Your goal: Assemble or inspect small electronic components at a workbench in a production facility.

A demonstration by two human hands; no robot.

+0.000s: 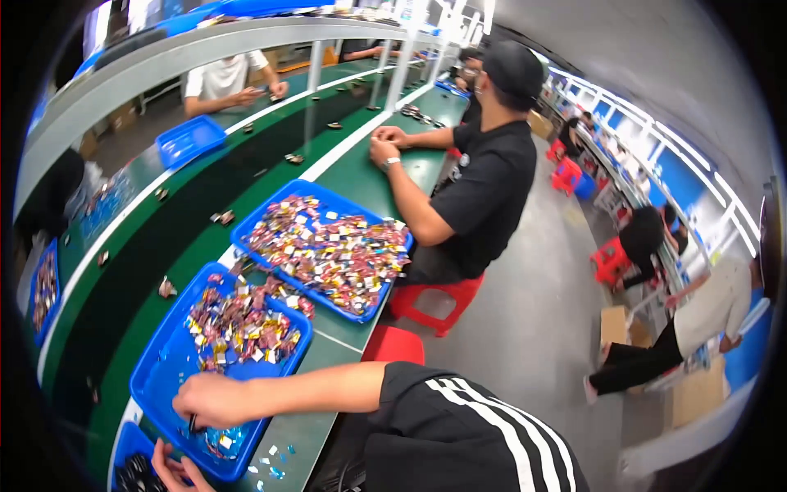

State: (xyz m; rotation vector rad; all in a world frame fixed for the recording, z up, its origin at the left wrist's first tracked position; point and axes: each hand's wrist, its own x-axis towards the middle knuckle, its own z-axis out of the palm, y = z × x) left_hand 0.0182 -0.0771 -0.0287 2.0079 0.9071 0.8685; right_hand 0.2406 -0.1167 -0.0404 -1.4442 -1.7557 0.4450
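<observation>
My right hand [211,400] reaches into the near blue tray [156,361]. Its fingers are closed around a small dark piece, mostly hidden beneath them. Close to those fingers, shiny blue film scraps [225,441] lie in the tray's near end. A heap of small pink, gold and white parts [238,324] fills the far half of this tray. At the lower edge my left hand [176,471] shows only partly, its fingers apart and nothing seen in them. Beside it stands a smaller blue tray [127,447] with black pieces [139,476].
A larger blue tray [270,197] heaped with similar parts stands beyond. Small parts dot the dark conveyor belt [197,213] on the left. A co-worker in black [492,164] sits ahead, and another person [229,82] works across the belt. A red stool [393,344] stands right of the bench.
</observation>
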